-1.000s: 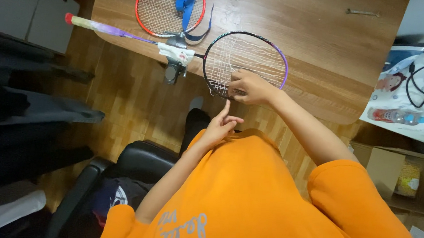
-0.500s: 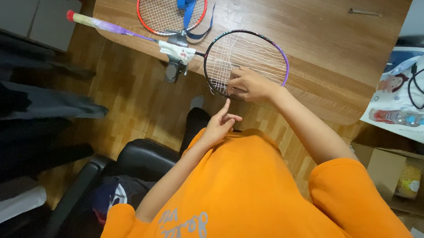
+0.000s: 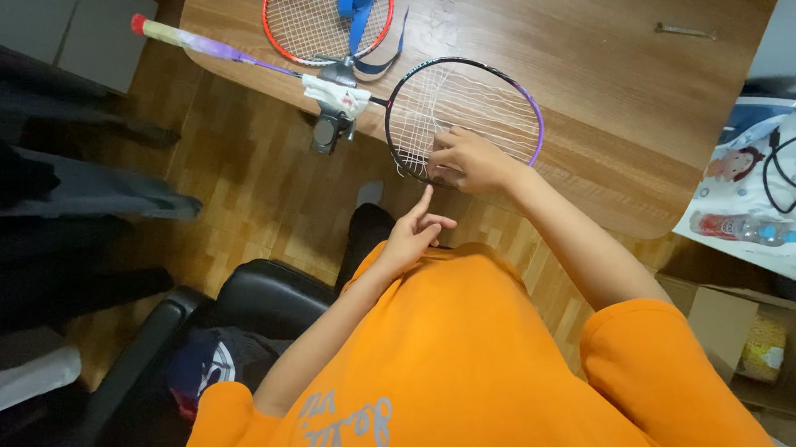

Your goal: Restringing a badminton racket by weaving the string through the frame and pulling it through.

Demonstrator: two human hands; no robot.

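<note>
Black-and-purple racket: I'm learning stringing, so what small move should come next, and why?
Probably pull the loose string through with the right hand, which rests on the black-and-purple racket near its partly strung lower rim; the left hand points up just below.

Even indoor light, sharp centre, dark left side

Soft light falls evenly on the wooden table (image 3: 613, 89) and the orange shirt (image 3: 463, 368), with no hard shadows and only a faint sheen on the wood. The left side sinks into shade around the black chair (image 3: 223, 323). The wide lens bends the table edge and stretches the corners. The racket strings (image 3: 462, 107) stay crisp; the plastic bag (image 3: 774, 184) at right looks slightly washed out.
</note>
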